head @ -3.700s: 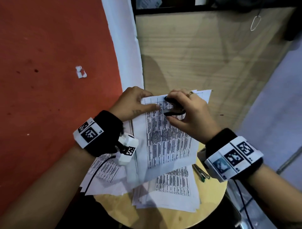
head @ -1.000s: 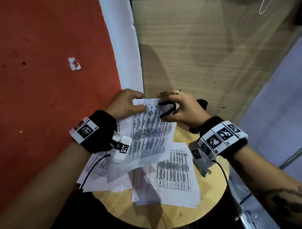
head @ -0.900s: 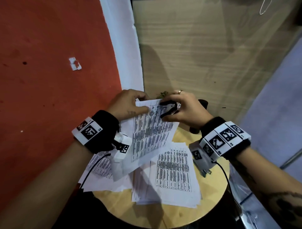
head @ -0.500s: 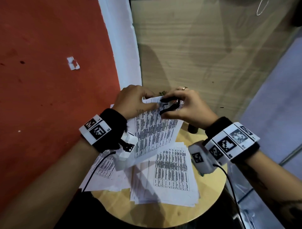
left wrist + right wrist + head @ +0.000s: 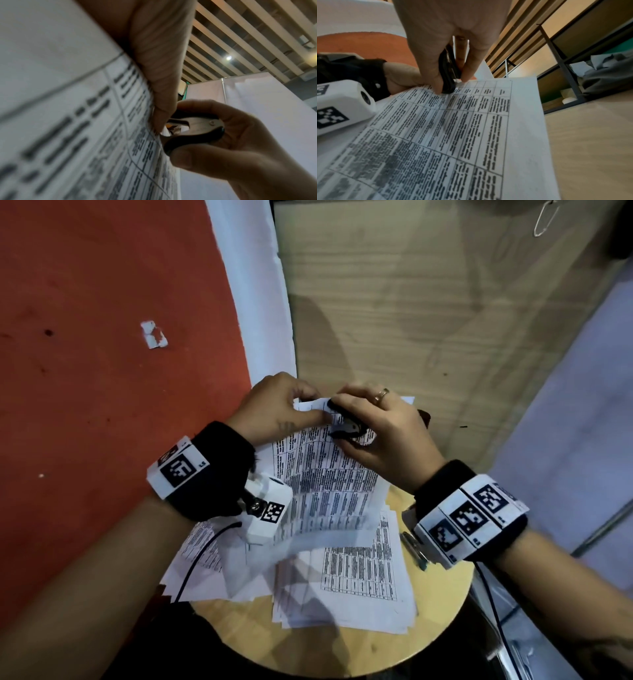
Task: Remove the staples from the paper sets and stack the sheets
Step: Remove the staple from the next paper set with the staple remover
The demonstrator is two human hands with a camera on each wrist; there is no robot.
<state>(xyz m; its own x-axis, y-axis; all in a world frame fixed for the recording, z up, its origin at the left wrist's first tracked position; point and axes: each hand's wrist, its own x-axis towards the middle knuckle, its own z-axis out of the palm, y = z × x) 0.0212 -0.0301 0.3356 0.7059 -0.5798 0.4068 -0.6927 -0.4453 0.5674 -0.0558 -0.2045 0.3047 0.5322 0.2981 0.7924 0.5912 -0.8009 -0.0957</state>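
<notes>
Scrap of white paper (image 5: 153, 335): lies alone on the red floor (image 5: 85, 354), far left.

Loose sheets (image 5: 205, 556): spread at the left edge of the round wooden table (image 5: 442, 628), partly under the left wrist.

Left hand (image 5: 274, 409): pinches the far left corner of the paper set (image 5: 329, 484), thumb on top, fingers curled behind (the left wrist view shows the thumb (image 5: 159, 75) pressed flat on the printed page).

Paper set: printed tables, raised off the table at its far end, its near end drooping over the stack.

Staple remover (image 5: 346, 426): black with metal claws, at the top edge of the paper set just right of the left thumb; its claws meet the paper's corner in the left wrist view (image 5: 193, 129).

Right hand (image 5: 383, 436): clamped on the staple remover between thumb and fingers, a ring on one finger.

Stack of sheets (image 5: 356, 583): lies flat on the table, near side, under the paper set.
</notes>
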